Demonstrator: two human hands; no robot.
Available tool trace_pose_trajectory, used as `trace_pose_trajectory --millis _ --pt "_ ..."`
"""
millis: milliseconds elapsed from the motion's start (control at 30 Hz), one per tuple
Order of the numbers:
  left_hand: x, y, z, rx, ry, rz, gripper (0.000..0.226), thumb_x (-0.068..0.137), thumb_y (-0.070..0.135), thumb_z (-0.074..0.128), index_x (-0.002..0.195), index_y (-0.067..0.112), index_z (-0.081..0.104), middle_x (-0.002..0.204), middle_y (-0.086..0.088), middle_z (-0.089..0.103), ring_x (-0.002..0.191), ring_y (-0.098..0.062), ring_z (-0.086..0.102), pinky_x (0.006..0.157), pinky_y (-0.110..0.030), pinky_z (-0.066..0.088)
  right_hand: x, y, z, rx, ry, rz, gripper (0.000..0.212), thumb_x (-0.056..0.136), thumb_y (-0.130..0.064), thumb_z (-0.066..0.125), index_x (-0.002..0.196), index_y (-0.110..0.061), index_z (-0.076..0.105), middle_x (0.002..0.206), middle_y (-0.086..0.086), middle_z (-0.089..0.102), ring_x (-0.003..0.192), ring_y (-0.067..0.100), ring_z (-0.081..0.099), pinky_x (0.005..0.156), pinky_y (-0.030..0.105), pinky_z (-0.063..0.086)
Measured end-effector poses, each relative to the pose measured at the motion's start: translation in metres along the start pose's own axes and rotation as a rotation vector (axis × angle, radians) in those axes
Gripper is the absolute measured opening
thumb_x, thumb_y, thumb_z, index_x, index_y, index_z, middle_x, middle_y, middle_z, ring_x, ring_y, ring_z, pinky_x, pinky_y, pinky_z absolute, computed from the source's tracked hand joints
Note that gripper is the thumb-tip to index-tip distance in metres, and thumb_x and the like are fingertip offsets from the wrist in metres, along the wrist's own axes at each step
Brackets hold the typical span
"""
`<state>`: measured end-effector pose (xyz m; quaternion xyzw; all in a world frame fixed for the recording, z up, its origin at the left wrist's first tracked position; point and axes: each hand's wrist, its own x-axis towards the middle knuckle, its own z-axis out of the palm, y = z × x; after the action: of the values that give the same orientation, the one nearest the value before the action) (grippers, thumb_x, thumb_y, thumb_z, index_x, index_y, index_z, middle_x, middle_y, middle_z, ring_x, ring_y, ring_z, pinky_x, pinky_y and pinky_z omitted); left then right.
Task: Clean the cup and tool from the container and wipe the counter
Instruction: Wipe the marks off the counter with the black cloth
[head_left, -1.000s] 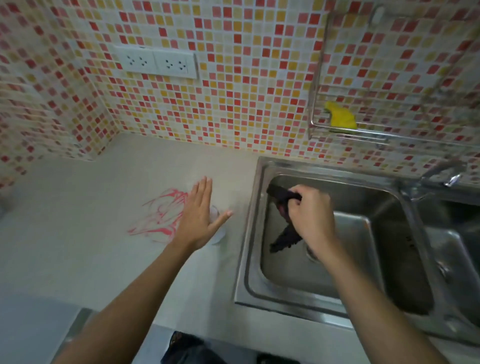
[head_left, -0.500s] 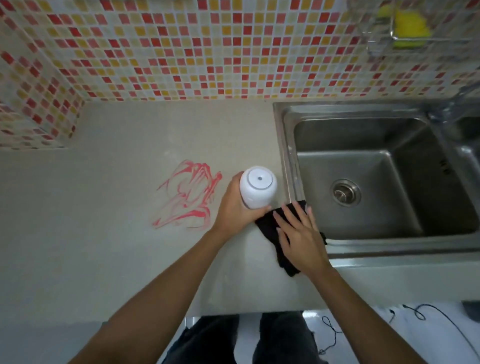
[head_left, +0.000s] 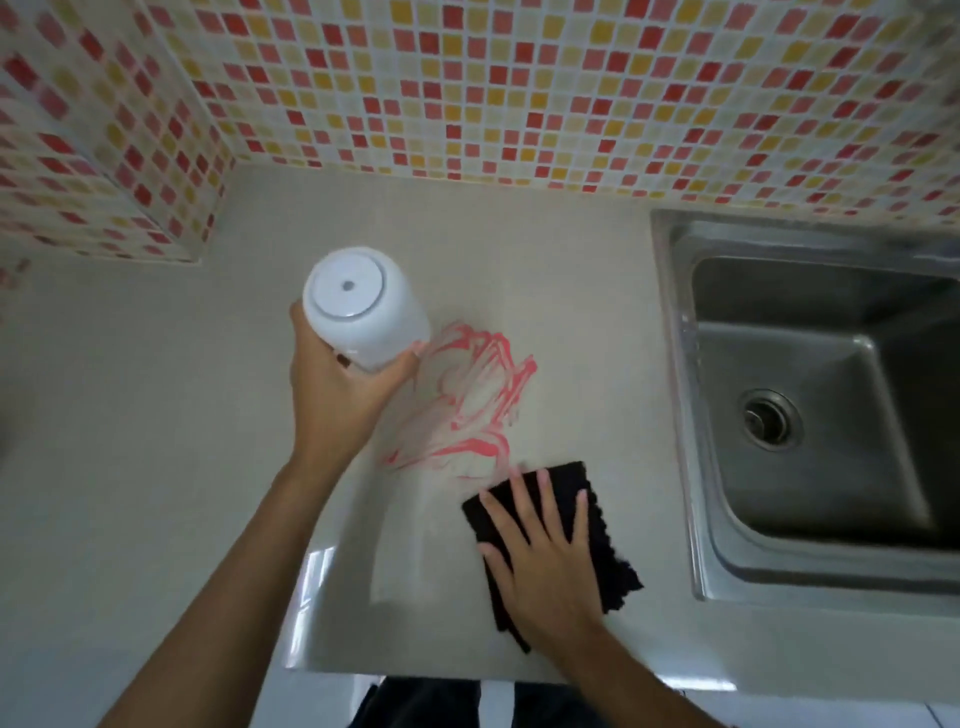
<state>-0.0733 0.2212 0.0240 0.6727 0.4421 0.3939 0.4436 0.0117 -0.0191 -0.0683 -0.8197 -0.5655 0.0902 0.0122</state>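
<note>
My left hand (head_left: 332, 400) grips a white cup (head_left: 363, 306), held upside down above the beige counter (head_left: 156, 467), its base facing the camera. A smeared red stain (head_left: 472, 395) lies on the counter just right of the cup. My right hand (head_left: 545, 561) lies flat, fingers spread, pressing a black cloth (head_left: 608, 545) onto the counter just below the stain's lower right edge. No tool or container is in view.
A steel sink (head_left: 810, 415) with a round drain (head_left: 769, 421) is set into the counter at the right. Mosaic tile walls (head_left: 467, 88) close the back and the left corner. The counter's front edge runs near the bottom, with my legs below it.
My left hand lifted the white cup off the counter and carried it left of the red stain. My right hand slid the black cloth from the sink's edge to the stain.
</note>
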Motion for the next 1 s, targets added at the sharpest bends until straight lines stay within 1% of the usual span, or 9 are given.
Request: trace_pose_trajectory --millis 67,133,200,333,433,633,833,933,1000 --pt "0.005 -0.014 -0.017 0.006 0.03 -0.022 0.092 0.067 0.029 0.089 0.14 0.025 0.035 0.138 0.003 0.052 0.126 -0.008 0.053 0.103 -0.043 0.049 0.0 0.001 0.004 -0.033 0.013 -0.047 0.047 0.101 -0.046 0.03 0.143 -0.028 0.042 0.154 0.002 0.031 0.142 0.03 0.028 0.108 0.065 0.023" --pt "0.008 -0.025 -0.026 -0.006 0.053 -0.066 0.094 0.067 0.028 0.09 0.143 0.02 0.034 0.138 0.002 0.052 0.125 -0.01 0.054 0.102 -0.037 0.051 0.001 0.001 0.006 -0.03 0.015 -0.073 0.046 0.102 -0.044 0.031 0.14 -0.026 0.048 0.152 -0.001 0.035 0.141 0.027 0.03 0.108 0.064 0.024" --pt "0.009 -0.032 -0.029 -0.02 0.062 -0.091 0.094 0.068 0.024 0.089 0.144 0.018 0.034 0.138 0.002 0.053 0.124 -0.009 0.055 0.099 -0.03 0.052 0.009 -0.002 0.003 -0.014 -0.018 -0.068 0.048 0.103 -0.044 0.027 0.144 -0.024 0.043 0.153 -0.001 0.036 0.143 0.025 0.026 0.11 0.062 0.022" --pt "0.014 -0.037 -0.026 -0.013 0.071 -0.104 0.093 0.068 0.024 0.089 0.143 0.02 0.034 0.137 0.004 0.053 0.122 -0.008 0.056 0.096 -0.024 0.052 0.052 -0.011 -0.005 0.005 -0.036 -0.032 0.051 0.104 -0.042 0.02 0.152 -0.024 0.024 0.159 -0.004 0.021 0.148 0.022 0.009 0.116 0.058 0.012" --pt "0.02 -0.038 -0.027 -0.007 0.077 -0.11 0.093 0.068 0.021 0.089 0.143 0.019 0.034 0.138 0.003 0.052 0.123 -0.008 0.055 0.095 -0.02 0.051 0.097 -0.019 -0.009 0.03 -0.009 0.067 0.052 0.103 -0.04 0.016 0.153 -0.025 0.02 0.159 -0.004 0.021 0.148 0.022 0.009 0.116 0.056 0.008" --pt "0.03 -0.043 -0.04 0.002 0.088 -0.108 0.094 0.069 0.026 0.089 0.145 0.021 0.033 0.139 0.002 0.052 0.125 -0.011 0.054 0.099 -0.025 0.051 0.146 -0.021 -0.009 0.029 0.04 0.151 0.052 0.103 -0.04 0.015 0.153 -0.025 0.017 0.16 -0.005 0.015 0.149 0.02 -0.001 0.117 0.056 0.003" --pt "0.031 -0.043 -0.049 -0.001 0.092 -0.11 0.093 0.07 0.029 0.088 0.145 0.023 0.033 0.139 0.005 0.052 0.126 -0.01 0.053 0.098 -0.026 0.052 0.206 -0.014 -0.018 0.066 0.077 0.224 0.053 0.103 -0.041 0.011 0.153 -0.025 0.018 0.16 -0.005 0.017 0.148 0.022 0.009 0.117 0.056 0.003" --pt "0.03 -0.043 -0.05 0.01 0.069 -0.1 0.094 0.069 0.028 0.088 0.145 0.021 0.033 0.139 0.004 0.052 0.126 -0.01 0.053 0.1 -0.031 0.051 0.253 -0.002 -0.025 0.092 0.087 0.241 0.054 0.102 -0.042 0.009 0.153 -0.025 0.017 0.16 -0.004 0.015 0.148 0.022 0.007 0.117 0.056 0.002" --pt "0.027 -0.041 -0.052 0.019 0.057 -0.09 0.094 0.069 0.027 0.089 0.145 0.021 0.033 0.139 0.004 0.052 0.125 -0.009 0.053 0.1 -0.03 0.051 0.285 0.008 -0.03 0.1 0.086 0.251 0.054 0.102 -0.042 0.007 0.153 -0.024 0.014 0.161 -0.004 0.012 0.148 0.022 0.004 0.117 0.056 0.0"
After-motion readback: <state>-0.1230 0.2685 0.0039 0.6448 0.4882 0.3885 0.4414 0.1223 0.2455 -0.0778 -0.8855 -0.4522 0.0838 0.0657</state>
